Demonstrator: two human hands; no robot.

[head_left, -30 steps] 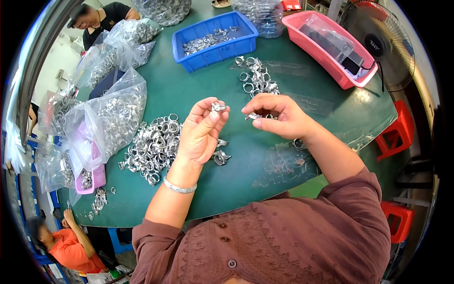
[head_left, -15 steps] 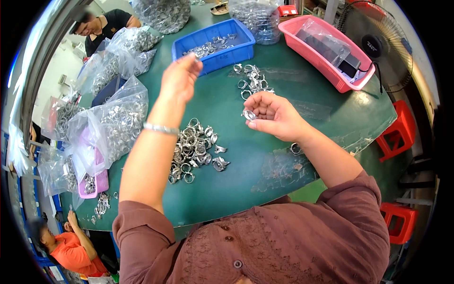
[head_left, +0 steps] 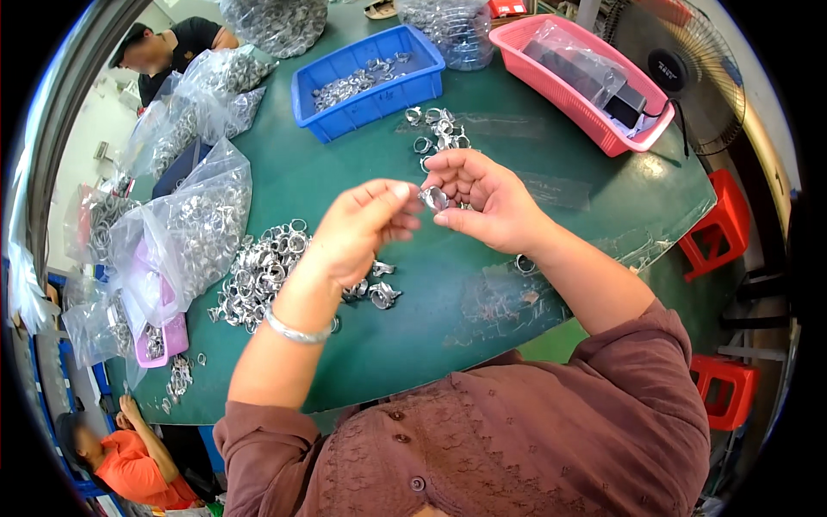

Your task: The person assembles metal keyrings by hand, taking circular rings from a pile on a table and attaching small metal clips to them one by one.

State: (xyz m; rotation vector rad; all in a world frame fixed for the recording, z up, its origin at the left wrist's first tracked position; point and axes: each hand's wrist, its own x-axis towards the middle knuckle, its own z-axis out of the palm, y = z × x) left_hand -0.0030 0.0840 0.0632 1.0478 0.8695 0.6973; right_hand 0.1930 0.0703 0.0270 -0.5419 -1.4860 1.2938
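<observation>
My right hand [head_left: 495, 202] is raised over the table, holding a silver metal ring [head_left: 435, 199] with a broad shiny top between thumb and fingers. Close against that ring comes my left hand [head_left: 370, 220], thumb and forefinger pinched together; what lies between them, if anything, is hidden, and its lower fingers are blurred. A bangle circles my left wrist. Beneath my left forearm spreads a large pile of silver rings [head_left: 263, 271], partly covered by the arm. Beyond my right hand lies a smaller cluster of rings [head_left: 444, 129].
A blue basket [head_left: 366, 103] with rings inside stands at the far side. Rightward are a pink basket [head_left: 594, 116], a fan [head_left: 676, 73] and red stools [head_left: 719, 228]. Clear bags of rings [head_left: 207, 207] and a purple container [head_left: 164, 345] line the left. Two other people sit nearby.
My left hand has come back from the blue basket to the ring in my right hand. My right hand still holds a ring. The view has shifted slightly.
</observation>
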